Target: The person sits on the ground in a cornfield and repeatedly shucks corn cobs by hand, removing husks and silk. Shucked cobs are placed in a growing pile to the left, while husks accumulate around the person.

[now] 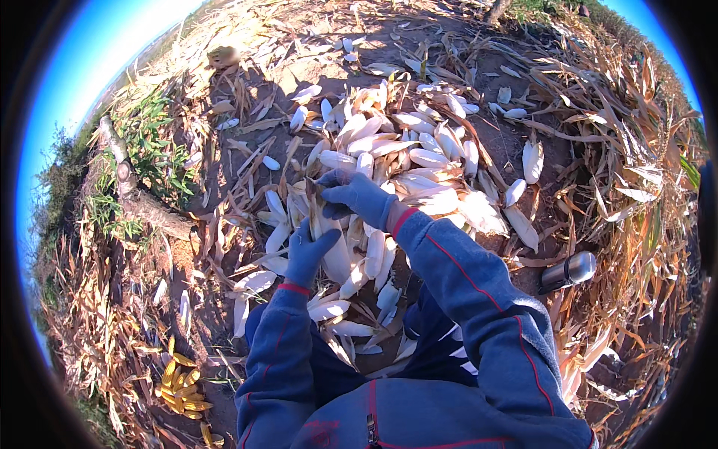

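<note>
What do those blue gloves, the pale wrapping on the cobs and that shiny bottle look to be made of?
The glove on the left hand and the right hand looks like soft knitted fabric, matte and creased. The cob in husk they grip is wrapped in dry, papery plant leaf, pale and streaked. The flask seems metal: smooth, silvery, with bright glints and a dark cap.

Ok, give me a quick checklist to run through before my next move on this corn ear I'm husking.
1. Both hands on the ear: left hand grips the corn ear low, right hand is at its top. Ok.
2. Gloves on both hands: ok.
3. Husk fully off the ear: cannot tell, the hands hide it.
4. Unhusked pile within reach in front: ok.
5. Yellow husked cobs lie apart at the lower left: ok.
6. Steel flask lies on its side at the right, away from the hands: ok.
</note>
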{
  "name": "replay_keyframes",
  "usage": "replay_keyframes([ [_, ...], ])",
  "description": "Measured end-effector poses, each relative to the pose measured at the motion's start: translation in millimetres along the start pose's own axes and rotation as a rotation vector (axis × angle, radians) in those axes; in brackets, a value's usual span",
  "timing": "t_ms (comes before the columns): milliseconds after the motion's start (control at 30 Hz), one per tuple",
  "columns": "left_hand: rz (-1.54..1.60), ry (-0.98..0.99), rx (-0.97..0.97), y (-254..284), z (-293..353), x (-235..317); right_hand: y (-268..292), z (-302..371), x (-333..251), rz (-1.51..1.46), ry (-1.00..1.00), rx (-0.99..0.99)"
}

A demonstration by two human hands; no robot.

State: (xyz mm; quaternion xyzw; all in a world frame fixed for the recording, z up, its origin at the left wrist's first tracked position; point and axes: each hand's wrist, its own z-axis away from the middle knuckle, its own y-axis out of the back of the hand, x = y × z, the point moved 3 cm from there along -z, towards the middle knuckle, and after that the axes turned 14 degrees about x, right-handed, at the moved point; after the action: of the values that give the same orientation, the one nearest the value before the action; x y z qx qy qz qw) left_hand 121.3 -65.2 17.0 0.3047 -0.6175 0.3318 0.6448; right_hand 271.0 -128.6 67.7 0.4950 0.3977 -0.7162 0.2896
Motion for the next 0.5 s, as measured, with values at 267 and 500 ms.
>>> replay_keyframes([
  [267, 0.025, -0.067, 0.071, 9.5, 2.5, -1.9, -17.1, -7.1, 8.1, 0.193, 0.094, 0.106],
  [500, -0.036, -0.128, 0.193, 9.6, 3.6, 7.0, -18.5, -12.0, 9.2, 0.191, -0.001, 0.013],
])
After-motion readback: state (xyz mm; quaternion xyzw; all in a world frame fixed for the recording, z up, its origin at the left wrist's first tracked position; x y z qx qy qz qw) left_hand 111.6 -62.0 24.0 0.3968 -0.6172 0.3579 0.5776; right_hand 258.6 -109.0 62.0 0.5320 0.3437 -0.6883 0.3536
